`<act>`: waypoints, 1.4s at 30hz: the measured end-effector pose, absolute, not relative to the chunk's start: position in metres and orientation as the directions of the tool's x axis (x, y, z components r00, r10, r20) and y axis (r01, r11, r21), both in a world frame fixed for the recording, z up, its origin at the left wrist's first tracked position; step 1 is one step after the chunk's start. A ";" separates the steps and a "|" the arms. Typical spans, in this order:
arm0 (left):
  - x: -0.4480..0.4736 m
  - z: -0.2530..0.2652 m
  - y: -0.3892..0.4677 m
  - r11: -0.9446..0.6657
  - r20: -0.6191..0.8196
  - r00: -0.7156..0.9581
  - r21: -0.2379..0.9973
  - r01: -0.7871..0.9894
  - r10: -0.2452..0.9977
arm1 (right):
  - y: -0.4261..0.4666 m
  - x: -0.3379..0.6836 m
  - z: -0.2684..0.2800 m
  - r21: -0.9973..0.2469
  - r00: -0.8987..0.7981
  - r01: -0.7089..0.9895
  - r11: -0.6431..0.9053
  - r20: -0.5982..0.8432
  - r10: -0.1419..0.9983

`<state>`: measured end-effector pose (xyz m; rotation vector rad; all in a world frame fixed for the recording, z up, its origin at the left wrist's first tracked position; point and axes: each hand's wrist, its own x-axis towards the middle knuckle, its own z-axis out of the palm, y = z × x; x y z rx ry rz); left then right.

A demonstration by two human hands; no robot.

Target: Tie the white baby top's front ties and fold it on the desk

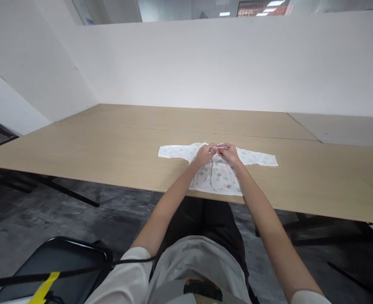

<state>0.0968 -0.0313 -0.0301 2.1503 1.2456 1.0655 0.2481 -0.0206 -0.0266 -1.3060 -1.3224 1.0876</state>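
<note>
A small white long-sleeved baby shirt [226, 176] with a scattered coloured print lies front up on the table, its sleeves stretched out to both sides. Its front opening runs down the middle, and the lower hem is close to the table's near edge. At the neckline, my left hand [206, 153] pinches the fabric with bent fingers. Right beside it, my right hand [228, 153] grips the other side of the collar, its fingertips almost meeting those of the left. What exactly lies between the fingertips is too small to make out.
The light wooden table [110, 143] has seams across it and reaches a white wall [205, 67] at the back. A black chair [62, 261] stands at lower left, with a black cable [88, 270] and yellow tape [45, 289] in front of it.
</note>
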 end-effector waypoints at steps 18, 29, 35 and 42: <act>0.085 -0.025 -0.049 -0.312 0.132 0.293 0.602 0.735 0.947 | -0.053 0.248 -0.023 -0.805 -0.218 0.530 0.267 0.175 0.960; 0.086 -0.026 -0.047 -0.322 0.183 0.286 0.749 0.579 0.941 | -0.052 0.249 -0.019 -0.972 -0.077 0.235 -0.009 -0.028 0.997; 0.087 -0.027 -0.045 -0.319 0.168 0.323 0.802 0.505 0.932 | -0.054 0.248 -0.013 -0.990 -0.037 0.106 -0.089 -0.094 0.995; 0.077 -0.017 -0.051 -0.369 0.088 0.508 0.793 0.485 0.857 | -0.059 0.251 -0.006 -0.993 -0.039 0.026 -0.117 -0.118 0.992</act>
